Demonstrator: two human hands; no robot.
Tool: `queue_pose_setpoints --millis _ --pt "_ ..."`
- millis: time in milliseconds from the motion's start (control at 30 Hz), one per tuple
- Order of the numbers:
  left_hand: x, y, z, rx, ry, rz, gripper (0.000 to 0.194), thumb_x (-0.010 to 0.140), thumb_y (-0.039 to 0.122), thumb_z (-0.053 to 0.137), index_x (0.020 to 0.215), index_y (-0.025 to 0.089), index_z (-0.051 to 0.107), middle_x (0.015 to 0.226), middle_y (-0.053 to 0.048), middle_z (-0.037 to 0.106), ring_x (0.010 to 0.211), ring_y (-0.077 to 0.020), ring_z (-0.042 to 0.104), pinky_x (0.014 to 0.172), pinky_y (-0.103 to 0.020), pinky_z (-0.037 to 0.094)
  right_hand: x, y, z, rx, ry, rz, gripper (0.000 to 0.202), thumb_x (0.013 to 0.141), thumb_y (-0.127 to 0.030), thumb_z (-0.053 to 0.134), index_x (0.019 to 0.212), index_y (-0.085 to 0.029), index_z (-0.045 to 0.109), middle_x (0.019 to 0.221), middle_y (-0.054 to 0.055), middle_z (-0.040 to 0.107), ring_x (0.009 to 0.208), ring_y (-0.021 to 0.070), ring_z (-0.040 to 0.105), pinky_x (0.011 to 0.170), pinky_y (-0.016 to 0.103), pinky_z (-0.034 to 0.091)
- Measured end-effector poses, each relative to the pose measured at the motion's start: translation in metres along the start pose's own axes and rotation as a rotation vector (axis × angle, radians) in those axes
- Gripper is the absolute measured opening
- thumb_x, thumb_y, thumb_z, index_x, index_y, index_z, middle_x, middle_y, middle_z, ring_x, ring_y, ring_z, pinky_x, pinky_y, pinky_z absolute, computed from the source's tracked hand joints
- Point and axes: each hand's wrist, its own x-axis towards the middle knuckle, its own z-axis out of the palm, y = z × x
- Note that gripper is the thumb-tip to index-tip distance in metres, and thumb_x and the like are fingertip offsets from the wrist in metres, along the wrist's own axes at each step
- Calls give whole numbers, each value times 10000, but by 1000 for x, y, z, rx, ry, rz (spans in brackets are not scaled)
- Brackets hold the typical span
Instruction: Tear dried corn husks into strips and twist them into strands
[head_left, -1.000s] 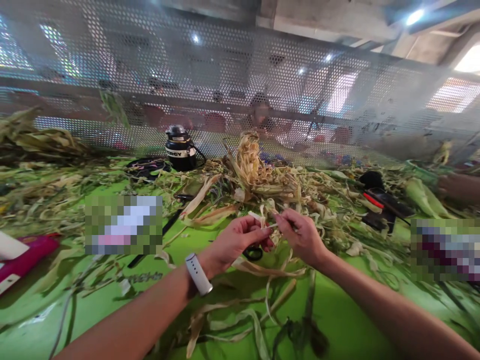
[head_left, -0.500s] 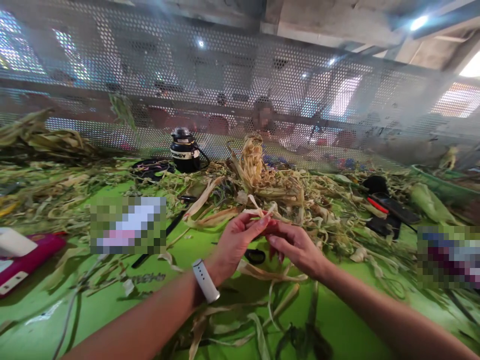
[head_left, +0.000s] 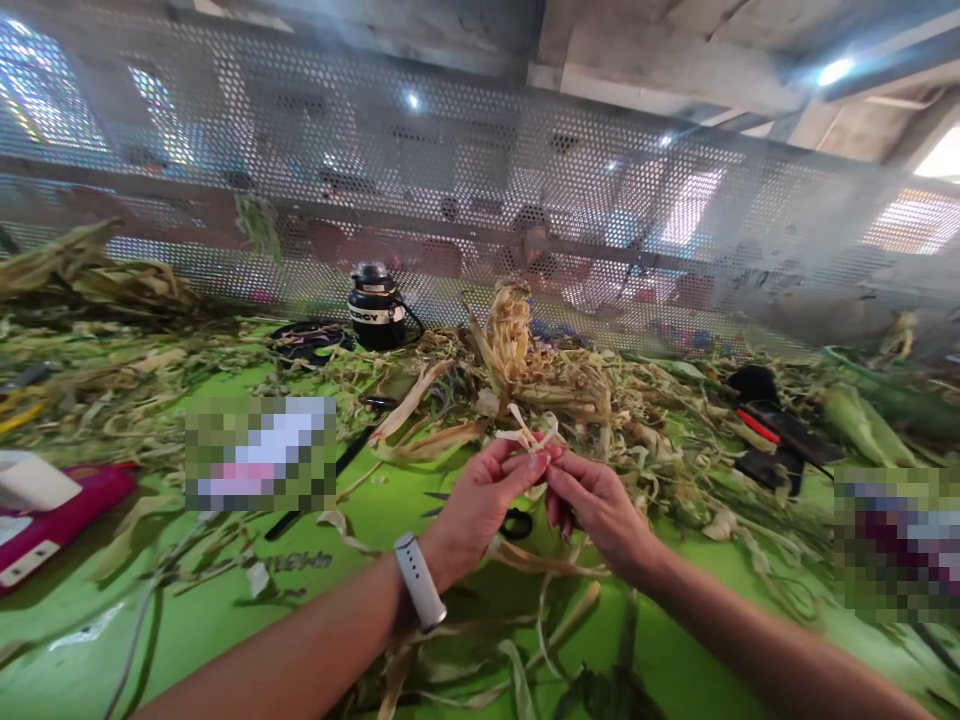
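Fingertips that stood apart a second ago, with a husk strip stretched between them, now meet over it. Left hand pinches the pale strip between thumb and fingers, its ends poking up toward 12 o'clock; right hand closes on it from 3 o'clock, thumb against finger. That two-sided pinch probably keeps something so thin and limp under control; whether it is knotted I cannot tell. Straight beyond, at 12 o'clock, a husk bundle stands amid scraps, and a black bottle sits at 10, likely clear of the elbows. Scissors lie at 7 on the green counter, partly hidden below the left hand, probably for easy reach.
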Motion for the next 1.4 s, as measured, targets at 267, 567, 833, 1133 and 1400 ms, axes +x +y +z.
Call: queue_pose_setpoints --millis 267,567,833,1133,1400 --pt "3 8 2 40 67 36 202 700 308 713 826 151 695 853 -55 710 826 -162 623 780 -271 452 -1 -1 1 -42 10 -56 355 818 -485 520 654 -171 520 465 -47 513 375 64 422 384 182 362" --pt "6 13 -6 53 90 30 185 733 293 684 871 170 694 926 -47 709 880 -163 615 820 -282 435 1 4 -10 -59 12 -66 282 826 -404 516 755 -143 596 443 -46 517 346 62 426 349 166 336" --pt "9 24 -4 -14 165 86 207 646 279 747 791 151 677 829 -40 690 855 -157 610 799 -259 426 2 7 -7 -125 -41 -20 290 813 -405 484 715 -150 583 438 -37 520 349 79 436 367 187 367" --pt "0 23 -2 527 -133 -76 135 695 246 657 778 140 641 656 23 539 619 -99 440 592 -220 345 0 -13 -20 -730 375 -702 144 797 -219 564 920 -189 633 954 80 582 941 219 541 837 379 438" --pt "-2 18 -5 521 -248 -222 145 704 239 625 794 132 663 639 31 481 580 -82 346 552 -223 272 8 2 -13 -485 167 -594 131 816 -238 619 877 -272 730 1017 55 646 1040 208 543 914 381 421"
